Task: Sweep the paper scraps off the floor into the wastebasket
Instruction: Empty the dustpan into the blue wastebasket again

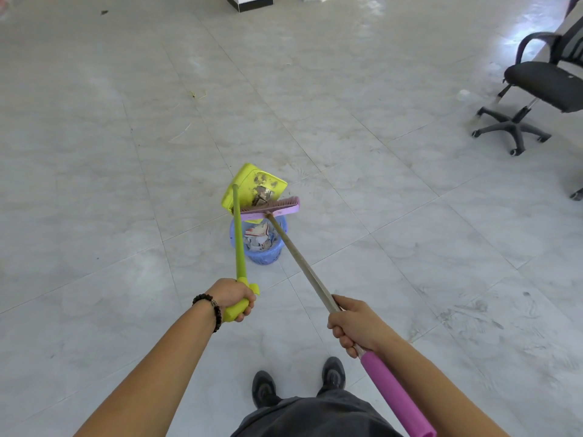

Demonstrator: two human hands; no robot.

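Observation:
A small blue wastebasket (268, 255) stands on the tiled floor in front of me, with paper scraps (259, 236) inside. My left hand (232, 296) grips the handle of a yellow-green dustpan (252, 184), which is tilted over the basket's far rim with a few scraps stuck in it. My right hand (356, 326) holds the metal shaft of a pink broom (274, 209). The broom's head rests against the dustpan's mouth, just above the basket.
A black office chair (536, 89) on castors stands at the right. A black-and-white box (249, 1) sits at the far top edge. Thin bits of litter (197, 94) lie on the floor at the upper left. My shoes (299, 383) are below.

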